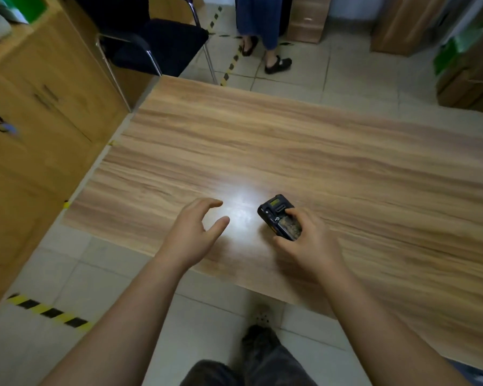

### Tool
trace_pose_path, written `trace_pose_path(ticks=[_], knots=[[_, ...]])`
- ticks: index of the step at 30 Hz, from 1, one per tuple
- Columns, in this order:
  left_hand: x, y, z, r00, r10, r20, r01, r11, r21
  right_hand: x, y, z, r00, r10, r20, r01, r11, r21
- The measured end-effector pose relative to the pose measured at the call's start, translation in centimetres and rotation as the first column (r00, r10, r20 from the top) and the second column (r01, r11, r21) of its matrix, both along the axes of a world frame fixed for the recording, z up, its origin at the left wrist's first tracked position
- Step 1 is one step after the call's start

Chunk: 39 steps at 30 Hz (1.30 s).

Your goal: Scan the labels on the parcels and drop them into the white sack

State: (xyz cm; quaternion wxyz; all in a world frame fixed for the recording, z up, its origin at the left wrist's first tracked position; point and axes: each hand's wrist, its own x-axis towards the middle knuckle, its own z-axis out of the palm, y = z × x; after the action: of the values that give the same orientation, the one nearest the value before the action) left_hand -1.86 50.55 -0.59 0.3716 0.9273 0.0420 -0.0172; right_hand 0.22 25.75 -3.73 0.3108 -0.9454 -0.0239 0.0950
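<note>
View from the head camera. We hold a black handheld scanner (280, 217) in our right hand (308, 243), fingers and thumb curled round its body, over the near edge of the desk (290, 140). Our left hand (191, 232) hovers just beside it above the same edge, released, fingers loosely spread and grasping nothing. Beyond the desk's far left corner stand a black chair (156, 43) and a second person's legs (265, 32)
</note>
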Motion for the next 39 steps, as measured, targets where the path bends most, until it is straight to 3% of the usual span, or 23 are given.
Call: trace_pose_path(ticks=[10,20,24,29,39], knots=[[4.4,0.4,-5.0,0.994,-0.103,-0.043,0.103,0.995,0.005,2.5,1.2,-6.0,0.998,-0.054,-0.03,0.049,0.987,-0.151],[5.9,0.4,-7.5,0.962,-0.266,-0.06,0.264,0.964,-0.04,1.6,1.1,-5.2,0.987,-0.086,-0.134,0.042,0.952,-0.303],[6.0,0.1,-7.4,0.951,-0.305,-0.051,0.302,0.952,-0.051,1.3,2.3,-5.1,0.952,-0.295,-0.08,0.26,0.919,-0.296],[6.6,-0.4,-7.8,0.937,-0.349,-0.033,0.347,0.937,-0.051,2.1,3.0,-5.0,0.893,-0.438,-0.109,0.39,0.871,-0.299],[7.0,-1.3,-8.4,0.918,-0.395,0.002,0.395,0.917,-0.061,1.2,2.4,-4.8,0.896,-0.42,-0.141,0.374,0.887,-0.27]])
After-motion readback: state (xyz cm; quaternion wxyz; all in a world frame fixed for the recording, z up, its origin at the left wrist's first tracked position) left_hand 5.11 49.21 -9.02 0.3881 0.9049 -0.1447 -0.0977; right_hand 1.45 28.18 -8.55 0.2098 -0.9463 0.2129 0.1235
